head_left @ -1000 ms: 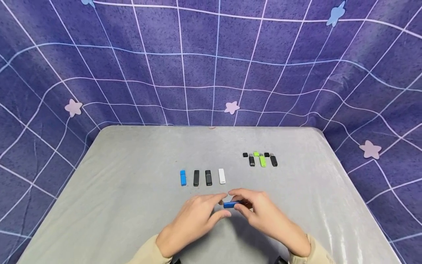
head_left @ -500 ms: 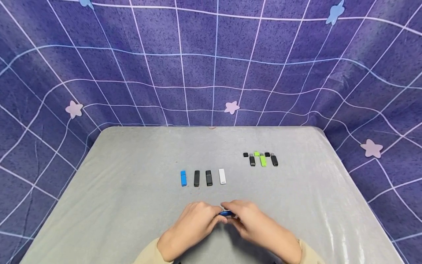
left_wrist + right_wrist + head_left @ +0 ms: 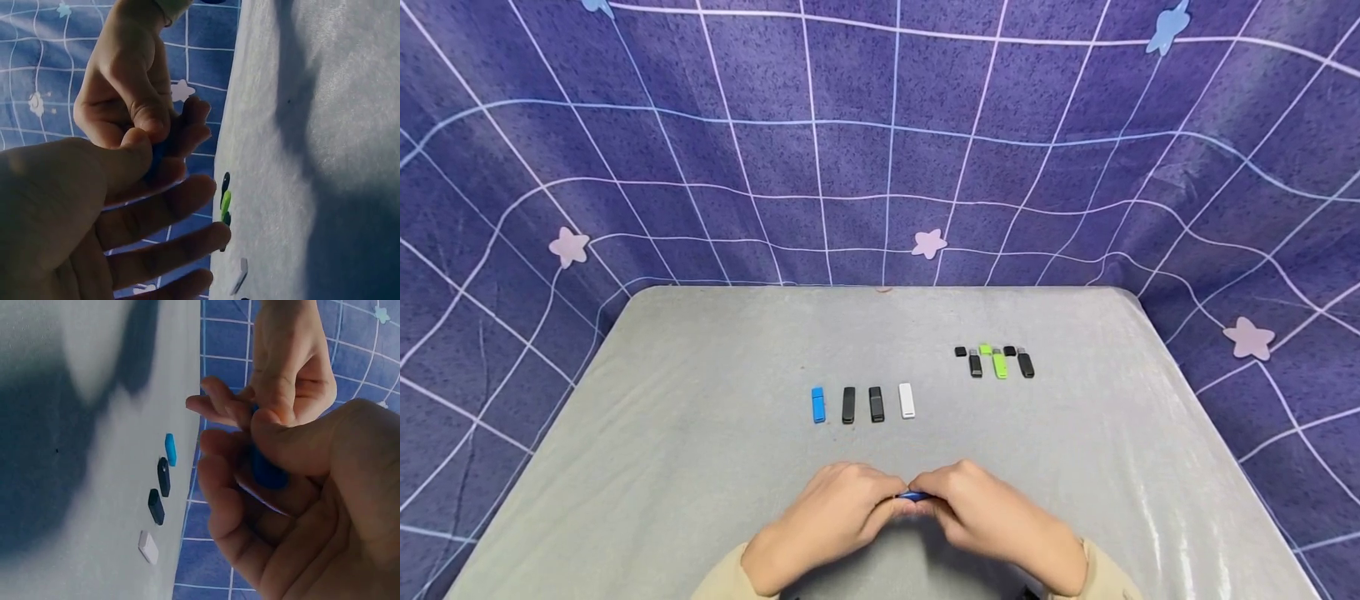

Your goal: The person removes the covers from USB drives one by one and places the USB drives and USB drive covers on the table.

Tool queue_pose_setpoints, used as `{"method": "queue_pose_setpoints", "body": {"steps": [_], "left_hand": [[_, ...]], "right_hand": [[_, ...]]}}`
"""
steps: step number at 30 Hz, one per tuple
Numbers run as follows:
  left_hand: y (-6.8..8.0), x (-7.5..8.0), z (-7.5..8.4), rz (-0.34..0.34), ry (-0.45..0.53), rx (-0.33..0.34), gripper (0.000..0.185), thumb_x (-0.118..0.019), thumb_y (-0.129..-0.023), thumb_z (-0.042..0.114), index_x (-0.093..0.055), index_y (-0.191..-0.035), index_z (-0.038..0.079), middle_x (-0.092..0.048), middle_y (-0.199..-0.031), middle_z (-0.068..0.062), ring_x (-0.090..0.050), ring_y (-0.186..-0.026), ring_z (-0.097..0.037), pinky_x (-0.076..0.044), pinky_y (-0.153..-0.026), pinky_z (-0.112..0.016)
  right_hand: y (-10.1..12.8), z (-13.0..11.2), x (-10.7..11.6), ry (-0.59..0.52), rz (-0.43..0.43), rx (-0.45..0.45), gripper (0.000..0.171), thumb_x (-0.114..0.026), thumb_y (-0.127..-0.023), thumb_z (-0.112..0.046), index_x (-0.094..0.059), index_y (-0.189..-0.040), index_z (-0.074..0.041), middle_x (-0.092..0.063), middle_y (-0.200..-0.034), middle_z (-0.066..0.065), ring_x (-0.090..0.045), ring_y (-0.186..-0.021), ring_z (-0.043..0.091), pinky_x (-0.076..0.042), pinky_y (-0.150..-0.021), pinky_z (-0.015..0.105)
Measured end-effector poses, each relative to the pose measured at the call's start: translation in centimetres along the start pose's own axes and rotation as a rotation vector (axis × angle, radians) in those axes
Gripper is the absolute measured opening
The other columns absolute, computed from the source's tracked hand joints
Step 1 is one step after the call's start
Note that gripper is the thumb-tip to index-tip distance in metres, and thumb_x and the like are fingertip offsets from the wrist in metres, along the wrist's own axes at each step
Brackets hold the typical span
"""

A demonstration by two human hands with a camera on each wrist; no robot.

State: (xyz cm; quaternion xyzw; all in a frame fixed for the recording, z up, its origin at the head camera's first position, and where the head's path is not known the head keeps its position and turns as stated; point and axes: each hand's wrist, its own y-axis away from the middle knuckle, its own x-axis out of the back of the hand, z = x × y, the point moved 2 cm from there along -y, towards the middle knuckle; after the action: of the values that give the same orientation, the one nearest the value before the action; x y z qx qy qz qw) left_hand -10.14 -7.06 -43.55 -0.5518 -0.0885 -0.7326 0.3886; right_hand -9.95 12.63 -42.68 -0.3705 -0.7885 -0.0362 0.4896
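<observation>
A blue USB flash drive (image 3: 914, 496) is held between both hands above the near part of the table. My left hand (image 3: 838, 512) pinches one end with thumb and index finger, its other fingers spread out in the left wrist view. The opposite end sits in my right hand (image 3: 992, 521), thumb pressed on it and fingers curled beneath; part of its blue body (image 3: 267, 470) shows there. Fingertips of the two hands meet over the drive and hide most of it.
Beyond the hands lie a capped blue drive (image 3: 818, 405), two black drives (image 3: 848, 405) and a white one (image 3: 907, 401) in a row. Farther right, a green drive (image 3: 1000, 365) lies between two black ones, all uncapped, caps (image 3: 985, 349) behind them. A purple curtain (image 3: 880, 150) surrounds the table.
Both hands have drawn closer to the body with the blue drive. The left thumb and index finger, apart from it at first, have closed on its end.
</observation>
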Motion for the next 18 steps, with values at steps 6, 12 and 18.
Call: {"method": "queue_pose_setpoints", "body": {"steps": [6, 12, 18], "left_hand": [[0.03, 0.53, 0.05, 0.065, -0.008, -0.107, 0.04, -0.061, -0.103, 0.043, -0.051, -0.068, 0.027, -0.035, -0.062, 0.02, -0.03, -0.058, 0.008, -0.027, -0.056, -0.01], [0.36, 0.58, -0.32, 0.075, 0.015, -0.156, 0.034, -0.061, -0.104, 0.041, -0.056, -0.072, 0.03, -0.049, -0.068, 0.023, -0.045, -0.066, 0.01, -0.043, -0.072, -0.015], [0.53, 0.46, -0.72, 0.091, 0.05, -0.219, 0.021, -0.061, -0.104, 0.036, -0.069, -0.085, 0.03, -0.066, -0.084, 0.024, -0.061, -0.084, 0.009, -0.047, -0.088, -0.021]], "right_hand": [[0.02, -0.08, 0.19, -0.016, 0.014, 0.053, 0.013, -0.067, -0.1, -0.013, -0.071, -0.088, -0.016, -0.065, -0.077, -0.016, -0.047, -0.069, -0.014, -0.044, -0.066, 0.003], [-0.14, -0.57, 0.23, 0.019, 0.024, 0.073, 0.017, -0.067, -0.1, -0.015, -0.066, -0.084, -0.02, -0.057, -0.071, -0.017, -0.041, -0.065, -0.013, -0.039, -0.061, 0.002], [-0.16, -0.91, 0.3, 0.079, 0.055, 0.096, 0.022, -0.065, -0.102, -0.023, -0.062, -0.08, -0.023, -0.048, -0.066, -0.019, -0.037, -0.063, -0.012, -0.035, -0.064, 0.005]]}}
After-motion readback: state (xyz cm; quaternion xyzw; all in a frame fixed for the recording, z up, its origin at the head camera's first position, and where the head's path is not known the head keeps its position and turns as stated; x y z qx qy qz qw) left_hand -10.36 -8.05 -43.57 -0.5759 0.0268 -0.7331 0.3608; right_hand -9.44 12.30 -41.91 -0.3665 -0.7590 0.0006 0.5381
